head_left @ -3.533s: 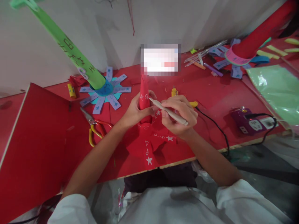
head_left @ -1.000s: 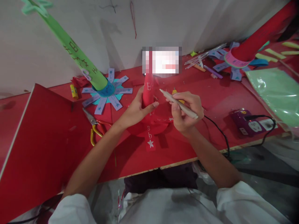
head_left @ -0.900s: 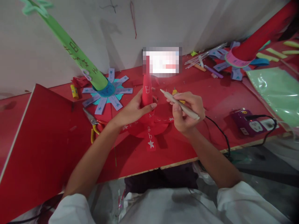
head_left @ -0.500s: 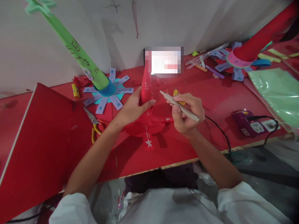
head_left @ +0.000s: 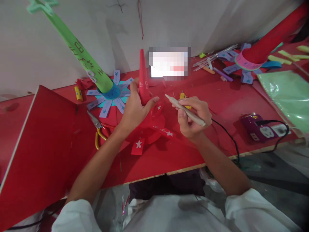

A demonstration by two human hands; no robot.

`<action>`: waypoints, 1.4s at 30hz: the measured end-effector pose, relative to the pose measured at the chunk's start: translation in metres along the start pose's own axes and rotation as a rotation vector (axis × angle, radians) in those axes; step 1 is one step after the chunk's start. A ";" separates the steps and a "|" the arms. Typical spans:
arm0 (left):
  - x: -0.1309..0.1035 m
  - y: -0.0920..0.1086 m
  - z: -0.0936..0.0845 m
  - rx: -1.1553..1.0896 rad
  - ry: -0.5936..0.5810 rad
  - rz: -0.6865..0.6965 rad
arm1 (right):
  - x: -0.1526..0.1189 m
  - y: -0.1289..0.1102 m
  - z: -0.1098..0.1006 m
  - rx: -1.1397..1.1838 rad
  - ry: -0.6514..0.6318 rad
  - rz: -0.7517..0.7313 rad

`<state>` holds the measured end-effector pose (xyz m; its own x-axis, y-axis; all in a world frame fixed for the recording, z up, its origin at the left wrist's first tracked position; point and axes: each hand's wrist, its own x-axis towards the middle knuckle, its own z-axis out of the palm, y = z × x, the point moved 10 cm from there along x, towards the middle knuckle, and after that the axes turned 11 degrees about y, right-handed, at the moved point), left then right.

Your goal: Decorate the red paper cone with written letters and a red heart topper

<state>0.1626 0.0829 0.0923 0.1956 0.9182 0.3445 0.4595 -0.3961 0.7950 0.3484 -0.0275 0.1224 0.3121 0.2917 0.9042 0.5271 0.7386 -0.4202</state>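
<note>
The left hand point(head_left: 136, 108) grasps the lower part of a red paper cone point(head_left: 143, 74), which stands near the middle of the red table point(head_left: 183, 151) on a base with star-tipped red strips point(head_left: 138, 145). The right hand point(head_left: 194, 117) grips a whitish pen point(head_left: 184, 109) beside it, its tip pointing toward the cone but apart from it. Behind, against the wall, is a lit device point(head_left: 169, 64), its screen blurred. The right hand partly covers a yellow tool point(head_left: 182, 96), and a black cable point(head_left: 229, 137) runs from behind that hand toward the table's front edge. At the left, a red panel point(head_left: 41, 141) takes up much of the table; between it and the left forearm lie open scissors point(head_left: 96, 124), with a yellow glue stick point(head_left: 78, 94) farther back. A green cone point(head_left: 82, 56) with purple strips point(head_left: 105, 108) leans behind the left hand, which overlaps some strips. To the right are clear sticks point(head_left: 214, 58), a purple power adapter point(head_left: 252, 127), a green sheet point(head_left: 285, 96) and a larger red cone with a pink collar point(head_left: 248, 61).
</note>
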 end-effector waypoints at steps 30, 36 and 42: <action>-0.004 -0.012 0.023 -0.443 -0.348 -0.068 | -0.006 0.011 0.003 -0.020 -0.004 0.011; -0.002 -0.016 0.020 -0.417 -0.365 -0.080 | -0.005 0.000 0.001 0.011 0.006 -0.032; 0.004 -0.011 0.010 -0.417 -0.189 -0.091 | -0.003 -0.007 -0.005 0.045 0.039 -0.066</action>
<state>0.1670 0.0906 0.0799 0.3427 0.9183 0.1982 0.1015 -0.2460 0.9639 0.3477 -0.0369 0.1221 0.3093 0.2184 0.9256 0.5119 0.7820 -0.3556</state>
